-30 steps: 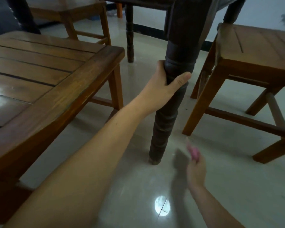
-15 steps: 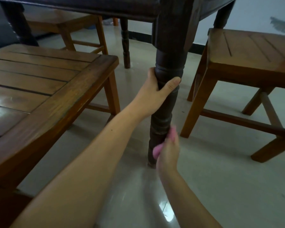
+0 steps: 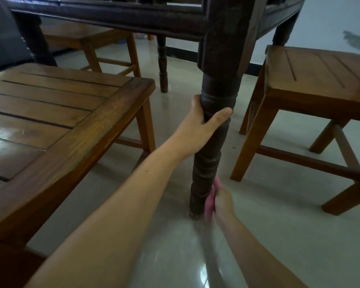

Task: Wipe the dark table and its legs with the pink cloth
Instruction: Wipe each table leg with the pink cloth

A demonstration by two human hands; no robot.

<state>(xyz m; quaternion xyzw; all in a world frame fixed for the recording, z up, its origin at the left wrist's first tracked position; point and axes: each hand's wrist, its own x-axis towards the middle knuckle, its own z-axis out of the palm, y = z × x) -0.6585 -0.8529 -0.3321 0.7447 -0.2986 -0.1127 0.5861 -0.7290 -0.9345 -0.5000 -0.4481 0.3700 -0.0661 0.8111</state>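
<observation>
Illumination is dim and cool. A bright specular glare patch lies on the glossy floor (image 3: 203,276) at the lower centre of the frame. The right hand (image 3: 222,201) and pink cloth (image 3: 210,202) show motion blur. Wide-angle distortion bends straight edges toward the frame borders. The wooden bench (image 3: 50,125) at left carries soft sheen.

The table leg (image 3: 212,129) stands on the floor (image 3: 279,235) straight ahead of me, between a stool (image 3: 56,113) on my left and another stool (image 3: 320,84) on my right. My left hand (image 3: 202,123) wraps the leg high up; my right hand (image 3: 221,201) presses the cloth (image 3: 210,202) against its foot.
</observation>
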